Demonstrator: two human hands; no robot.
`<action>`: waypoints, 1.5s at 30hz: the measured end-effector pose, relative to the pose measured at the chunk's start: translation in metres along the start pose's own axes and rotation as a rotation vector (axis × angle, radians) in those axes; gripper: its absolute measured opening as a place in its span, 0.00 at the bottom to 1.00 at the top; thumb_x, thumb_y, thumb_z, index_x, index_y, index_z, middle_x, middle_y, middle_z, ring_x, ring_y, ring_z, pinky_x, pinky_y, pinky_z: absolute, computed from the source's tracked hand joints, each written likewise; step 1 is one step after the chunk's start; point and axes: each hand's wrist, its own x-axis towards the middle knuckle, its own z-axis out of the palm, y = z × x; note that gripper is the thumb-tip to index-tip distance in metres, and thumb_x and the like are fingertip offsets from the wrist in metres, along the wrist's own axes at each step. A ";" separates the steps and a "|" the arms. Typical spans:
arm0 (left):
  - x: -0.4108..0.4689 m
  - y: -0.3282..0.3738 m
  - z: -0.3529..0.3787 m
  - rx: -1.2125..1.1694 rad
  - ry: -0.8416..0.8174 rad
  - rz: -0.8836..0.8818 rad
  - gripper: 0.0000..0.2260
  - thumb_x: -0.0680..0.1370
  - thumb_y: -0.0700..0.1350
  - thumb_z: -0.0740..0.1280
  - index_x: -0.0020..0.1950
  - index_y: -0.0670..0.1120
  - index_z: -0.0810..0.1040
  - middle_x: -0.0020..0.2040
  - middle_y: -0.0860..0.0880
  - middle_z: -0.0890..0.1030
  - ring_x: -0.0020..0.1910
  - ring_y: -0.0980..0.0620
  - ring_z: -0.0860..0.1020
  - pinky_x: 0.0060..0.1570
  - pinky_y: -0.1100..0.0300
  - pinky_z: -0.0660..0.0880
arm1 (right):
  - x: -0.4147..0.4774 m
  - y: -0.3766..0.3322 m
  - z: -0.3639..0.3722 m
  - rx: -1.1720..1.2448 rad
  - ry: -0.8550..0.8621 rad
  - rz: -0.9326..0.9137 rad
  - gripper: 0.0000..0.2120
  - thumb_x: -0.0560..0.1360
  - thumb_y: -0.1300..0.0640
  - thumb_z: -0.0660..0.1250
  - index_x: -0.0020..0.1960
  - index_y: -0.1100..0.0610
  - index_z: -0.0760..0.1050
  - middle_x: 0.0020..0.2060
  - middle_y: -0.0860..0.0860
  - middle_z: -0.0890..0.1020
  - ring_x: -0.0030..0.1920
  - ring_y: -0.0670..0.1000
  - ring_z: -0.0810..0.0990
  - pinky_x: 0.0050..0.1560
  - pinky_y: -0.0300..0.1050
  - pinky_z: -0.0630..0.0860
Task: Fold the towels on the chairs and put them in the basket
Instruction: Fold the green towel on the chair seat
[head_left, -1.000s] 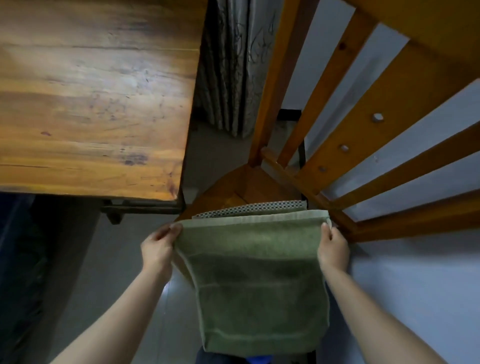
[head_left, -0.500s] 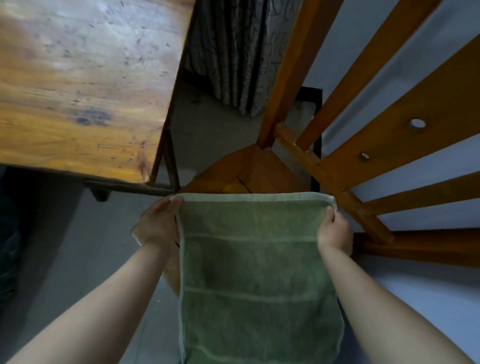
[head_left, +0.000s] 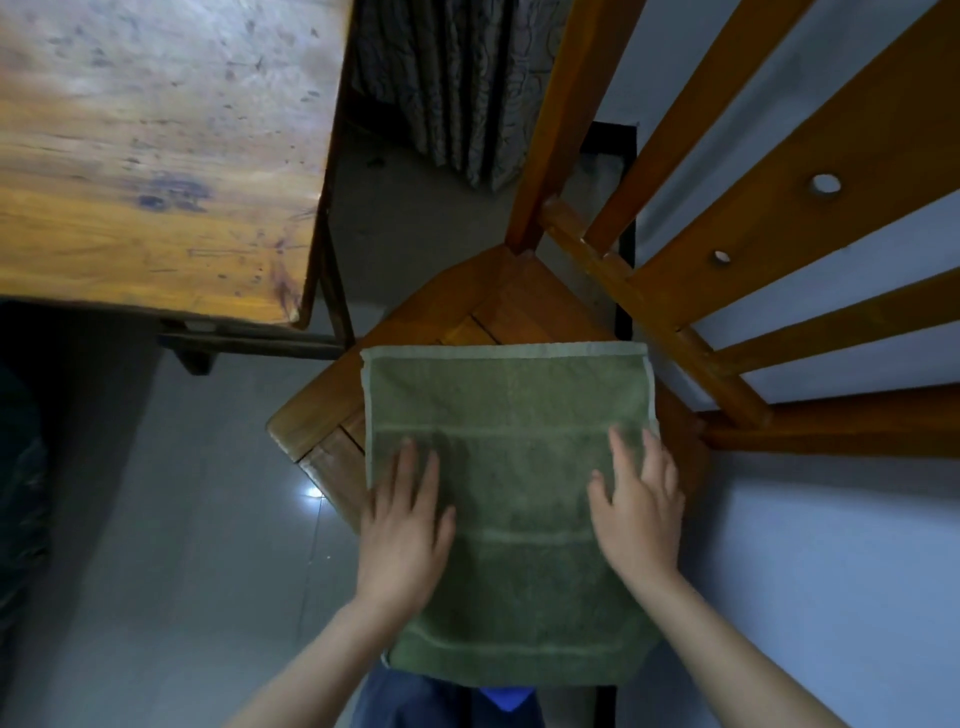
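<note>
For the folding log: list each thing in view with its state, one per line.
green towel: spread flat on the chair seat, near end overhanging.
left hand: open, flat on the towel.
right hand: open, fingers spread, flat on the towel.
chair: upright, seat partly covered.

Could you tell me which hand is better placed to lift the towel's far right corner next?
Probably the right hand: it lies flat on the towel by its right edge, nearer that corner; the left hand rests at the left edge.
</note>
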 end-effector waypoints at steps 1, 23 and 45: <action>-0.012 0.003 0.009 0.067 -0.041 0.052 0.27 0.77 0.61 0.43 0.73 0.54 0.38 0.74 0.50 0.36 0.73 0.47 0.35 0.70 0.51 0.37 | -0.011 0.006 0.003 -0.050 -0.075 -0.026 0.25 0.79 0.50 0.57 0.75 0.51 0.57 0.76 0.56 0.53 0.75 0.56 0.51 0.71 0.54 0.54; -0.050 -0.024 0.022 -0.142 -0.154 -0.382 0.39 0.75 0.66 0.56 0.75 0.56 0.36 0.76 0.44 0.37 0.75 0.43 0.39 0.72 0.43 0.42 | -0.073 0.099 0.029 0.453 -0.180 0.347 0.33 0.79 0.45 0.57 0.76 0.49 0.43 0.77 0.53 0.45 0.76 0.56 0.49 0.72 0.55 0.54; -0.104 -0.048 0.047 -0.827 -0.418 -0.795 0.21 0.77 0.40 0.65 0.69 0.46 0.66 0.47 0.47 0.76 0.50 0.48 0.73 0.50 0.55 0.66 | -0.091 0.125 0.061 0.956 -0.375 0.760 0.33 0.77 0.62 0.61 0.76 0.51 0.48 0.69 0.56 0.69 0.61 0.57 0.73 0.58 0.53 0.68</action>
